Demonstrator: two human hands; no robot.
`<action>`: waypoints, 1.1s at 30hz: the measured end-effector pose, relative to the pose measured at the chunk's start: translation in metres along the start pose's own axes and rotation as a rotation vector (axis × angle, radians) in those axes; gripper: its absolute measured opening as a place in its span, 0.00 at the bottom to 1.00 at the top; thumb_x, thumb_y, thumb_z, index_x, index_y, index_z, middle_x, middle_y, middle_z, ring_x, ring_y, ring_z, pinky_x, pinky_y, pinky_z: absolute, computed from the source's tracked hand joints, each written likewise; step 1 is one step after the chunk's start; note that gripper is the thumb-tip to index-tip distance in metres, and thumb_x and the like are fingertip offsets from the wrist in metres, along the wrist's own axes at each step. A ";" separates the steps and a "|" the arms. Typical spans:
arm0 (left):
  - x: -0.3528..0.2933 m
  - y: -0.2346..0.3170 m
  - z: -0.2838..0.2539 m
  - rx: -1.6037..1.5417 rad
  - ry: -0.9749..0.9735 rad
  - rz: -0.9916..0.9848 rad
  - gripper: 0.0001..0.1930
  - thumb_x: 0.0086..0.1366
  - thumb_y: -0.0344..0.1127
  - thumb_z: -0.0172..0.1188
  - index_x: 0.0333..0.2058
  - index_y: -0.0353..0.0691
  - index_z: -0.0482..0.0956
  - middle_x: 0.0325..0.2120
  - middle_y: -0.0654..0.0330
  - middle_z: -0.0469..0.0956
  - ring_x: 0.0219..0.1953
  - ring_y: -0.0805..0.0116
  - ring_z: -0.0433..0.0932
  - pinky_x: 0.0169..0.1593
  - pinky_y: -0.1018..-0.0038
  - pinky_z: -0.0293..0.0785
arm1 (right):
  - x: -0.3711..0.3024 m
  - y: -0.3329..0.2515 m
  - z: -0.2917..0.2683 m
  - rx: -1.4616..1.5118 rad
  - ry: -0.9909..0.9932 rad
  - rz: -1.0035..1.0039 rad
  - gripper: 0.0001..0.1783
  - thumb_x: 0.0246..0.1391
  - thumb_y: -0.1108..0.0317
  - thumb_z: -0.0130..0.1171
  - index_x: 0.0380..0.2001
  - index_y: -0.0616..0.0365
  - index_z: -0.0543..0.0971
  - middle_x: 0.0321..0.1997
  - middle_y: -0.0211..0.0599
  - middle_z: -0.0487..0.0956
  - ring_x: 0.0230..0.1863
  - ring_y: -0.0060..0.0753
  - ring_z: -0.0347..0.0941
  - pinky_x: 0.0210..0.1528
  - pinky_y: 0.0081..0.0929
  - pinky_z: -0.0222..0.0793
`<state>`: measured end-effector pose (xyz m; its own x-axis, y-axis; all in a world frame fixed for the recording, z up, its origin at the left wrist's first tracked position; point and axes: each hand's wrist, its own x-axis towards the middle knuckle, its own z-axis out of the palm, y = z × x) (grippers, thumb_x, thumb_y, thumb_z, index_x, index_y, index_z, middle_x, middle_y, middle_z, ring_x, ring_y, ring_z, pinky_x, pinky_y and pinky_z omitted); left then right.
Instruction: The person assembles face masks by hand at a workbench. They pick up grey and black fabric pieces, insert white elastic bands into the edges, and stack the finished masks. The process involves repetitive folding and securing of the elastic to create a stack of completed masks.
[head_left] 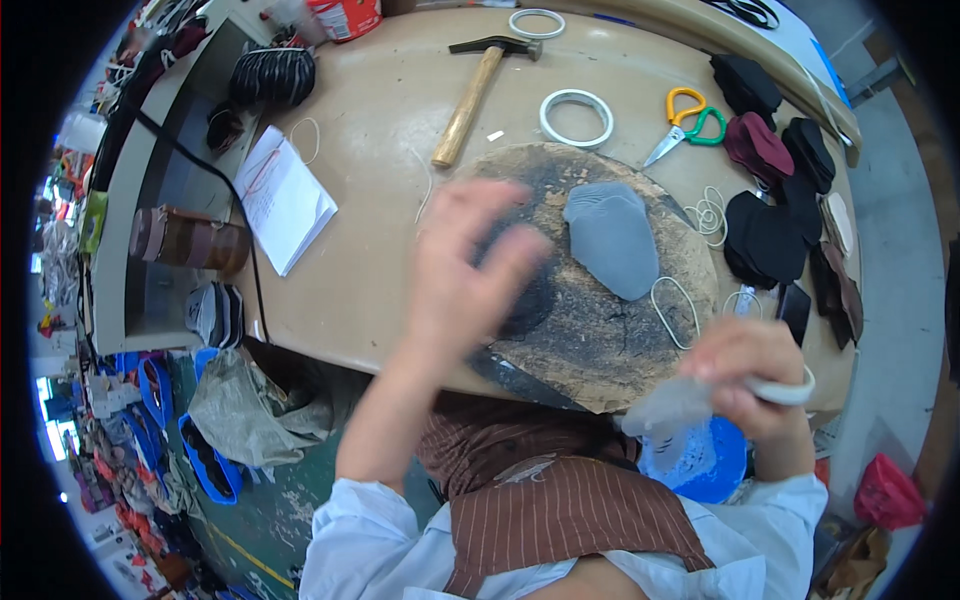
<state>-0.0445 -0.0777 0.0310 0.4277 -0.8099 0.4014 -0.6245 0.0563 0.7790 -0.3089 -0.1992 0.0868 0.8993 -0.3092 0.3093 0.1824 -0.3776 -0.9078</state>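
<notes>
Over the left side of a round wooden board [610, 375], my left hand [455, 270] is blurred, its thumb and fingers apart. A dark patch beneath it is too smeared to make out. Beside that hand, a stack of grey, rounded sheet pieces [615, 245] lies on the board. My right hand [750, 375] is closed at the board's near right edge. It grips a translucent, filmy plastic piece [675, 405], and a white curved band [785, 388] shows at its outer side. A loop of pale elastic cord [675, 312] lies close by.
A hammer [470, 105], tape rolls [576, 118] and scissors [685, 125] lie beyond the board. Black pieces [765, 240] and maroon pieces [758, 145] line the right. Papers [285, 200] and a brown jar [190, 240] are left; a blue bucket [725, 460] stands below the table edge.
</notes>
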 end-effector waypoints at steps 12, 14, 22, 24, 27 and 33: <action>-0.043 0.013 0.131 0.294 -0.076 -0.077 0.14 0.61 0.31 0.61 0.34 0.21 0.72 0.58 0.16 0.50 0.60 0.20 0.56 0.65 0.44 0.54 | 0.070 0.148 0.015 -0.858 0.152 -0.161 0.08 0.45 0.71 0.66 0.31 0.58 0.80 0.37 0.42 0.80 0.37 0.46 0.77 0.41 0.39 0.72; -0.055 0.015 0.132 0.266 -0.129 -0.053 0.13 0.60 0.30 0.61 0.34 0.21 0.72 0.59 0.16 0.48 0.61 0.20 0.54 0.65 0.42 0.53 | 0.045 0.144 0.022 -0.776 0.213 -0.144 0.08 0.45 0.71 0.67 0.29 0.59 0.80 0.39 0.42 0.81 0.41 0.45 0.78 0.45 0.39 0.73; -0.084 0.041 0.071 -1.243 -0.131 -0.977 0.24 0.75 0.43 0.46 0.62 0.38 0.53 0.56 0.52 0.68 0.54 0.64 0.75 0.53 0.71 0.74 | -0.011 0.103 0.048 -0.547 0.200 -0.233 0.12 0.39 0.76 0.70 0.31 0.58 0.82 0.47 0.44 0.79 0.45 0.44 0.77 0.47 0.36 0.73; -0.080 0.023 0.057 -1.331 -0.355 -1.026 0.21 0.75 0.48 0.45 0.56 0.38 0.66 0.45 0.58 0.78 0.44 0.71 0.80 0.47 0.71 0.79 | -0.008 0.098 0.054 -0.633 0.202 -0.378 0.15 0.36 0.72 0.72 0.32 0.50 0.84 0.50 0.40 0.77 0.47 0.39 0.76 0.50 0.36 0.69; -0.082 0.009 0.053 -1.264 -0.519 -1.025 0.18 0.74 0.47 0.47 0.47 0.38 0.76 0.37 0.63 0.81 0.36 0.76 0.81 0.42 0.76 0.81 | -0.006 0.094 0.059 -0.781 0.188 -0.504 0.16 0.33 0.66 0.72 0.32 0.42 0.85 0.50 0.38 0.77 0.49 0.37 0.75 0.51 0.34 0.64; -0.070 -0.005 0.038 -1.055 -0.546 -0.868 0.16 0.74 0.44 0.48 0.46 0.38 0.77 0.35 0.66 0.80 0.33 0.82 0.78 0.34 0.81 0.77 | -0.011 0.097 0.062 -0.666 0.180 -0.560 0.14 0.33 0.67 0.72 0.29 0.41 0.82 0.50 0.39 0.75 0.51 0.41 0.74 0.47 0.35 0.64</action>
<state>-0.0961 -0.0435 -0.0194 -0.0329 -0.9132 -0.4063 0.5517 -0.3555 0.7544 -0.2765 -0.1785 -0.0223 0.6612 -0.0380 0.7492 0.2571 -0.9267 -0.2740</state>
